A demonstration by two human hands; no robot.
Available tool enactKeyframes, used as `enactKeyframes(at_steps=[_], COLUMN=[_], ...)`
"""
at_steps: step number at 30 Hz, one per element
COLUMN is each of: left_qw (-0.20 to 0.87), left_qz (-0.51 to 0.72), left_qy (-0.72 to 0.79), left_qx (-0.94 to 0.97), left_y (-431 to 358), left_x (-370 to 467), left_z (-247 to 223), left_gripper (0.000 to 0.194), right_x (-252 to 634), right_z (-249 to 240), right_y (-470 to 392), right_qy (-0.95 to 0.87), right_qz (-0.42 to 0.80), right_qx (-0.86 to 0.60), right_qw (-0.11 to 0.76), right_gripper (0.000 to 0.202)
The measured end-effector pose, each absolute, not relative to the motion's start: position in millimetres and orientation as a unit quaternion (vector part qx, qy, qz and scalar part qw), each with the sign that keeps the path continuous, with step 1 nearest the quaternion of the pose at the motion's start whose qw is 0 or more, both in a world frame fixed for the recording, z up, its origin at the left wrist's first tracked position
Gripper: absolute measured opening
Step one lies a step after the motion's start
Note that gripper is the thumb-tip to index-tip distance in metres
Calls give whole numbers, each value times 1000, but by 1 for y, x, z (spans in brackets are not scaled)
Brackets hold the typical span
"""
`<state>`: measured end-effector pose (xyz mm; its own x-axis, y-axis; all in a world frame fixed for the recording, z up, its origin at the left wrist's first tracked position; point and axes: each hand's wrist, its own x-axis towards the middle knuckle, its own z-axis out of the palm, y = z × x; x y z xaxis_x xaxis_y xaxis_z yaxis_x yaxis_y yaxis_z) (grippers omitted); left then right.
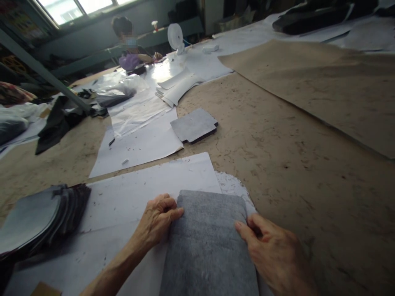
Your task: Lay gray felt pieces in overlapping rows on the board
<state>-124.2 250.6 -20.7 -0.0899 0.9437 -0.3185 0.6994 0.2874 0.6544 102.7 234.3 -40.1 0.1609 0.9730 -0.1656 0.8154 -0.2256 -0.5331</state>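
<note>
A grey, felt-like fabric panel (211, 242) lies before me over white paper, its lower end cut off by the picture's edge. My left hand (162, 216) pinches its upper left edge, thumb on top and fingers curled. On the opposite side my right hand (271, 246) grips the right edge near the upper corner, thumb pressed on the surface. What the fingers do underneath is hidden. Farther up the table sits a small stack of grey cut pieces (194, 125) with notched corners. To the left is a pile of dark, rounded pieces (37, 218).
White paper sheets (138, 148) cover part of the brown table (286, 164). A large brown sheet (324, 86) spreads at the right. Plastic-wrapped goods (119, 88), a small fan (175, 38) and a seated person (129, 49) are farther back. A slanted metal bar (46, 72) crosses the upper left.
</note>
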Motion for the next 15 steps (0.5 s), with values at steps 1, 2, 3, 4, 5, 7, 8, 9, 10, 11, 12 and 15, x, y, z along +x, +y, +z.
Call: enactKeyframes(at_steps=[1,2,3,4,5,7,8,9,10,11,12,15], left_qw=[358,359,359,359,360,359,358,356,354,352,351,341], left_qz=[172,174,178,181,184,187,186,186,186,186,186,185], left_qy=[720,721,721,721,720,718,718,717,718,720,721,721], left_qx=[569,567,565,564,564,566,567,569,570,569,568,574], left_y=[251,250,250,250,250,249,249,249,248,248,247,247], left_x=[-124,-124,-124,-124,-124,-123,-123,-123,-123,-122,-122,-121], left_z=[-21,-21,-22,-23,-23,-24,-24,-24,-24,-24,-24,-24], left_gripper=[35,35,35,35,35,35,35,35,35,35,35,35], right_x=[104,105,105,104,103,101,100,99,98,98,98,98], right_z=[-40,-40,-40,-39,-38,-35,-34,-33,-32,-32,-32,-32], right_y=[235,235,235,235,235,235,235,236,235,235,235,235], right_qy=[-602,-605,-607,-608,-606,-597,-591,-588,-587,-587,-590,-600], right_qz=[246,246,243,237,232,228,230,233,236,236,233,219], right_qx=[-742,-740,-738,-738,-741,-751,-755,-758,-759,-760,-759,-757], right_qw=[161,163,167,170,172,168,163,157,153,151,150,141], right_gripper=[30,30,30,29,29,30,29,29,29,28,28,28])
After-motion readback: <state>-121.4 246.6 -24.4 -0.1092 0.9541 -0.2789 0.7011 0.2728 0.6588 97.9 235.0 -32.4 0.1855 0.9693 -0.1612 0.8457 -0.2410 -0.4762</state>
